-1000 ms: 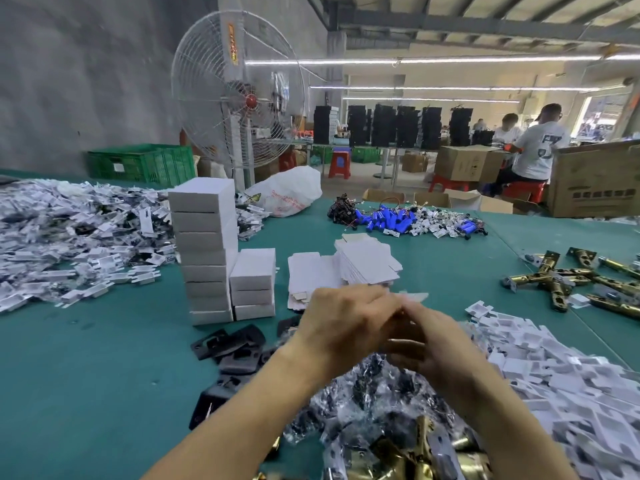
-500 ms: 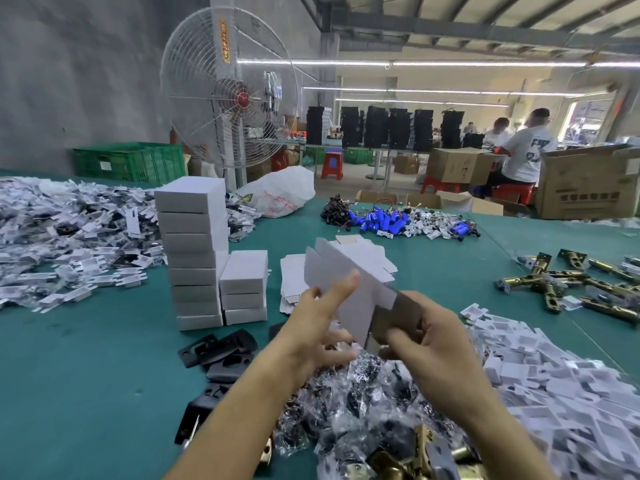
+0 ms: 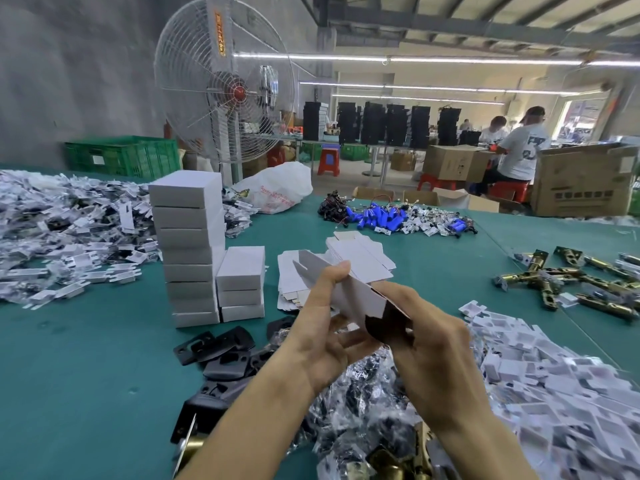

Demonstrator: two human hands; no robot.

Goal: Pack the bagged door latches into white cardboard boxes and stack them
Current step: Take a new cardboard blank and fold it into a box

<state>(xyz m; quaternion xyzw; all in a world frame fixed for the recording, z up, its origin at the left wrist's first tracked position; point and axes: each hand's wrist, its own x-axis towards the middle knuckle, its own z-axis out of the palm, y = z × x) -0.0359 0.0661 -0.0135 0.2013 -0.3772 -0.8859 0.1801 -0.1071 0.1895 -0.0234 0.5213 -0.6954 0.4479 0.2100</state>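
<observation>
Evidently the packing is well begun but far from finished. A tall stack of closed boxes [image 3: 188, 244] is seen standing on the bench [image 3: 86, 358], with a short stack [image 3: 240, 282] of three touching its right side – so a fair number of boxes can be judged done.

A white cardboard box [image 3: 349, 292] is held in the air between the two hands, only partly folded up: its far flap is raised and its brown inside is shown at the near end. The left hand [image 3: 322, 327] is closed on it, the thumb laid up against the white side and the fingers curled beneath. The right hand [image 3: 426, 351] is wrapped round the near end, fingers bent over the open mouth. No latch can be seen inside it, though the interior is mostly hidden.

Much is left. A heap of bagged door latches [image 3: 363, 410] lies directly under the hands, unpacked, and a pile of flat box blanks [image 3: 363, 258] waits just beyond them. The box in hand is judged to need its end closed, a bagged latch put in and its flaps tucked – only then can it be set on a stack.
</observation>
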